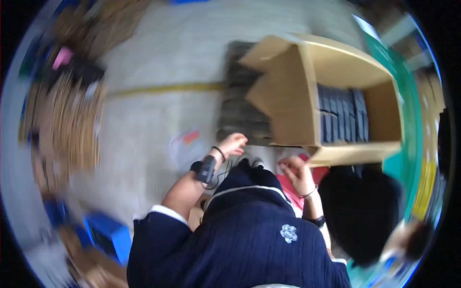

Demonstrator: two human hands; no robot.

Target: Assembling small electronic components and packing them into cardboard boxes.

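My left hand point(234, 145) is held in front of my body, its fingers loosely bent and nothing visible in them. A dark device is strapped to that wrist, with a thin cable by it. To the right, my right hand point(297, 174) hovers near a red-pink item point(290, 191), fingers half curled and apart, with no object seen in it. Ahead on the right is an open cardboard box point(290, 108) with flaps folded out. Several dark, flat packs point(342, 115) stand in rows inside it. Motion blurs the picture.
The box is beside a dark pallet point(237, 103). Stacked flat cardboard point(74, 125) stands on the left, near a blue bin point(109, 237). A large black rounded shape point(360, 211), which I cannot make out, is close on my right. A yellow line point(165, 88) crosses the floor.
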